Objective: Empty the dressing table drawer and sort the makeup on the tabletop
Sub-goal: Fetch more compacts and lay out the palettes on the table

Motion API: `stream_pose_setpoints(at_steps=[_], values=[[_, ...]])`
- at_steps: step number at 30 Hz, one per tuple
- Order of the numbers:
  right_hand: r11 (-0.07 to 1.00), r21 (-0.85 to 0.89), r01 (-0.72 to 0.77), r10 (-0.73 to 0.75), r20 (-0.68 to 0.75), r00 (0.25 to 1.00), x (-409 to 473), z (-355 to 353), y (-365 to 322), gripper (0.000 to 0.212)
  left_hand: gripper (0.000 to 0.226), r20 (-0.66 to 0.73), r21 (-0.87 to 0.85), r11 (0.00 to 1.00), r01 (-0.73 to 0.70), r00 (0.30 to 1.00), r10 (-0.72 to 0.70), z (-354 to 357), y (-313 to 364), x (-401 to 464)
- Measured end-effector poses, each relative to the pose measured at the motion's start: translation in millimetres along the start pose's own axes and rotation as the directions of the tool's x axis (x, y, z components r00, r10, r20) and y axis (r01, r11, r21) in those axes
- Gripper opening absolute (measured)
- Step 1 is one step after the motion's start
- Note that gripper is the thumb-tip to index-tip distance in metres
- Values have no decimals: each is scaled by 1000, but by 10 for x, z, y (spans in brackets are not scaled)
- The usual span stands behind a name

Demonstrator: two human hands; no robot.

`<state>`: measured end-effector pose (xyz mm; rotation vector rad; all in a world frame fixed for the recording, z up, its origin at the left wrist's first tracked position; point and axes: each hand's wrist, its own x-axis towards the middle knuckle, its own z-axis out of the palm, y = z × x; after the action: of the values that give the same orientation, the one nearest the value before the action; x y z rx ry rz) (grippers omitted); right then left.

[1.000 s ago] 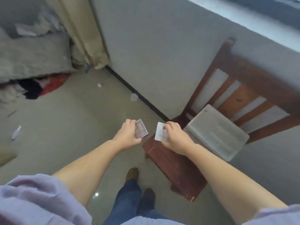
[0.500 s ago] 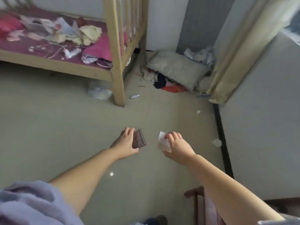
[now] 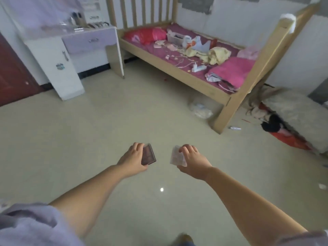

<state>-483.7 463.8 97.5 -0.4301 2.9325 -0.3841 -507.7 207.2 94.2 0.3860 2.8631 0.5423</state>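
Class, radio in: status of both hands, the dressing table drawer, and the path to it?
Left hand holds dark palette; right hand holds clear case. Dressing table far left, drawer shut. Floor between bare.

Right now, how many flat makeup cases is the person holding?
2. A dark maroon flat case is held in the left hand, and a pale translucent flat case is held in the right hand. More may be hidden in the closed lilac dressing table drawer.

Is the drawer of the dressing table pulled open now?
No, the lilac drawer of the dressing table sits flush with its front, handle showing, and nothing of its inside is seen.
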Motion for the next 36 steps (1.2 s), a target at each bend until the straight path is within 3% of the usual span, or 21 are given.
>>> stream_pose_setpoints(at_steps=[11, 24, 30, 36], values=[[958, -72, 277, -272, 78, 959, 2212, 55, -1042, 56, 72, -154, -87, 967, 238, 956, -249, -672, -1664, 465], [895, -40, 445, -436, 137, 890, 5336, -382, -1270, 55, 70, -240, -156, 913, 376, 883, -404, -1640, -2945, 2505], [857, -55, 512, -504, 117, 856, 6873, -436, -1534, 54, 70, -274, -183, 898, 399, 857, -436, -2114, -3848, 3505], [876, -30, 482, -476, 110, 872, 8433, -412, -1860, 54, 67, -250, -189, 898, 397, 865, -435, -2759, -4936, 4646]])
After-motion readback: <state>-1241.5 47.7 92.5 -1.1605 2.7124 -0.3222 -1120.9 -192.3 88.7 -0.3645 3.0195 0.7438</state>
